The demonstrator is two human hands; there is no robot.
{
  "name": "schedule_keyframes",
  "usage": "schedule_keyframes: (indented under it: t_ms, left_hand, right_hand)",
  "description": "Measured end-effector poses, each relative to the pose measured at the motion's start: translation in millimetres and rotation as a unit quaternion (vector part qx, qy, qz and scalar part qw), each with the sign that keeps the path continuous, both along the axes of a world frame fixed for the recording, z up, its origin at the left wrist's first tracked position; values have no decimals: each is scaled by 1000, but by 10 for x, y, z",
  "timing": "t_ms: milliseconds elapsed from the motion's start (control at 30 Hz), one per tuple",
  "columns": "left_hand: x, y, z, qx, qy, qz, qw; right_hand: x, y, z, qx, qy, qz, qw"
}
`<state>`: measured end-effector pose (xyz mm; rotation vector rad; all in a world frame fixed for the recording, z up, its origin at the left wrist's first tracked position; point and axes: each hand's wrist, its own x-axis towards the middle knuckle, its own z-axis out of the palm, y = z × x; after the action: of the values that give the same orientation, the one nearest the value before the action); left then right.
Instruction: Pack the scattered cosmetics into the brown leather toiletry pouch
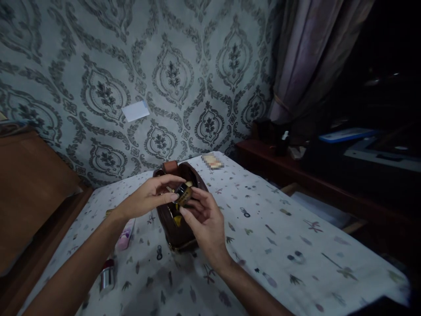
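Note:
Both of my hands are raised over a dark brown bag [174,235] that stands unzipped on the bed. Between them is a small jar [184,194] with a black lid and a gold-toned body. The fingers and thumb of my left hand [153,195] close on the lid side. My right hand [207,219] grips the body from the right, fingers curled. Something yellow [178,220] shows inside the bag, partly hidden by the hands. A pink tube [125,237] lies left of the bag, beyond my left forearm.
A silver cylinder with a red top [107,276] is close to my left forearm. A blurred-out card-like item [212,161] lies near the wall. The patterned white sheet [279,245] covers the bed. An open drawer [319,210] is at the right, and a brown wooden panel [36,188] at the left.

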<state>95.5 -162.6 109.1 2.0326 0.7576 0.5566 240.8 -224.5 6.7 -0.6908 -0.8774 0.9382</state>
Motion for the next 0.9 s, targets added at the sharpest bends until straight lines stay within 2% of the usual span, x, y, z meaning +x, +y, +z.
schedule_keyframes:
  t_ms: [300,400,467,533,667,800,900]
  left_hand:
    - [-37,59,32,41,40,22,998]
    - [-60,121,17,58,48,25,997]
    - [-70,164,2,72,52,28,996]
    - [-78,200,-11,89,67,34,993]
    - [-84,248,-18,108,109,33,988]
    - [-77,281,-13,141,153,27,978]
    - [-49,305,1,165,177,19,970]
  right_hand:
    - [-7,-62,-80,-12,-24,-17,999]
    - [-28,-143,-121,21,-90,-41,995]
    - [-53,-220,-154,69,-179,-42,981]
    - [-93,-301,-193,131,-280,-11,951]
    - [-230,-407,-310,235,-435,78,866]
    - [-397,-408,-503,277,-538,134,785]
    - [-474,-384,-658,281,-572,150,756]
